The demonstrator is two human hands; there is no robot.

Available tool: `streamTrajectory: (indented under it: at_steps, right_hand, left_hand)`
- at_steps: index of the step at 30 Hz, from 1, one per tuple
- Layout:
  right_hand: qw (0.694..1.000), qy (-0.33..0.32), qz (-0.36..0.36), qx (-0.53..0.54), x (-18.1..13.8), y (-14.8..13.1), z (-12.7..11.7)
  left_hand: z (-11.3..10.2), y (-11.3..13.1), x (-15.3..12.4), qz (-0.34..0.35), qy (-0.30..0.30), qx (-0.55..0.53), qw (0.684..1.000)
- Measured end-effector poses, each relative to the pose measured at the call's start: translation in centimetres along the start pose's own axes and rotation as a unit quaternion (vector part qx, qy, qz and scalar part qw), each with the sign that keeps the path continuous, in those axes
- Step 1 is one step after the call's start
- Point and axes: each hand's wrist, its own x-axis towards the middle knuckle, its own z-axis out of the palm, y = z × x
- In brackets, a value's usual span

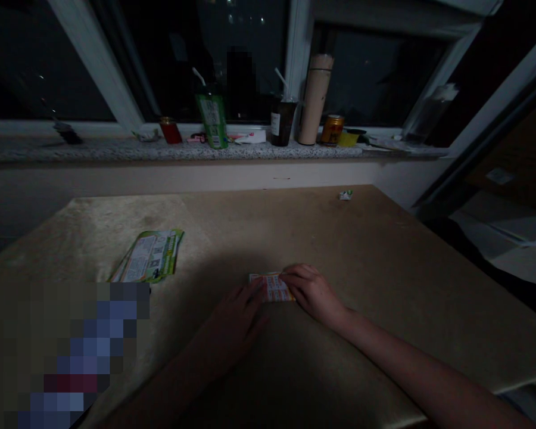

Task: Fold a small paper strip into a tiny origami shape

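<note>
A small flat printed packet, white with orange blocks of print, lies on the table in front of me. My left hand rests at its left side, fingers stretched out and the tips on the print. At the right end, my right hand has its fingers bent together over the packet's edge; its thumb is mostly hidden. To the left lies a larger green and white printed pouch, apart from both hands.
A windowsill behind the table bears a green can with a straw, a dark cup, a tall beige flask, a gold can and a red jar. A scrap of wrapper lies at the table's back. A blurred-out patch covers the lower left.
</note>
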Motion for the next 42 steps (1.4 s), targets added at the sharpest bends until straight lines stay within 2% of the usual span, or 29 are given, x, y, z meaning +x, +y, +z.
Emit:
streamTrajectory:
  at_steps: [8,17,23,42]
  right_hand:
    - [0.998,-0.013,0.000,-0.065,-0.1,-0.4,-0.3]
    - [0.999,-0.003,0.004,-0.048,-0.1,-0.2,-0.2]
    - [0.992,0.008,0.032,-0.122,-0.2,-0.7,-0.5]
    - [0.994,-0.010,0.019,-0.110,-0.3,-0.6,-0.4]
  left_hand:
    - [0.9,-0.1,0.0,-0.008,0.019,0.050,0.999]
    - [0.7,-0.2,0.1,-0.006,0.003,0.039,0.999]
    - [0.6,-0.2,0.1,-0.007,0.000,0.041,0.999]
    - [1.5,-0.4,0.1,0.001,0.034,0.036,0.999]
